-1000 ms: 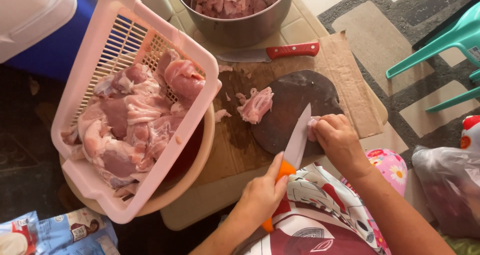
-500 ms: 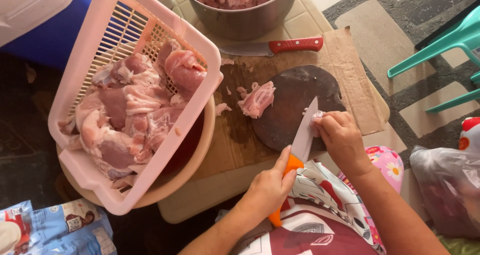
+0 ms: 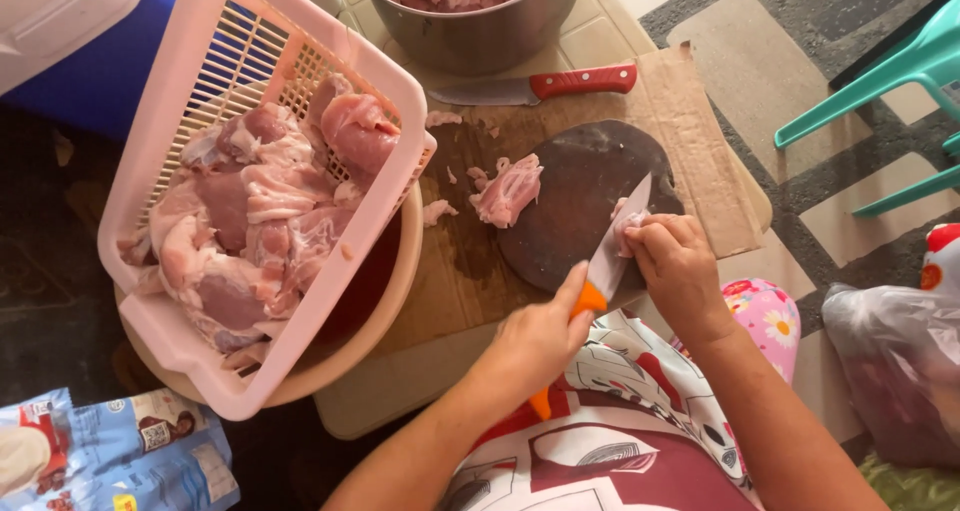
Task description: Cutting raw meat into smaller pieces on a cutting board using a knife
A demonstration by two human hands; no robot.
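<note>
My left hand [image 3: 540,341] grips an orange-handled knife [image 3: 615,251], its blade angled up over a dark round cutting board [image 3: 580,191]. My right hand [image 3: 680,271] pins a small piece of raw meat [image 3: 632,221] to the board's right edge, and the blade rests against that piece beside my fingertips. A larger pink meat chunk [image 3: 508,191] lies at the board's left side. Small scraps lie on the cardboard [image 3: 700,121] under the board.
A pink plastic basket [image 3: 150,141] of raw meat rests tilted on a tan bowl [image 3: 390,291] at left. A steel pot [image 3: 480,31] of cut meat and a red-handled knife [image 3: 580,79] sit behind the board. Teal chair legs [image 3: 880,71] and a plastic bag [image 3: 890,371] are at right, blue packets [image 3: 120,451] at lower left.
The knife blade has shifted right and closer to my right fingertips, onto the small meat piece. The view has drifted slightly; the other things stay put.
</note>
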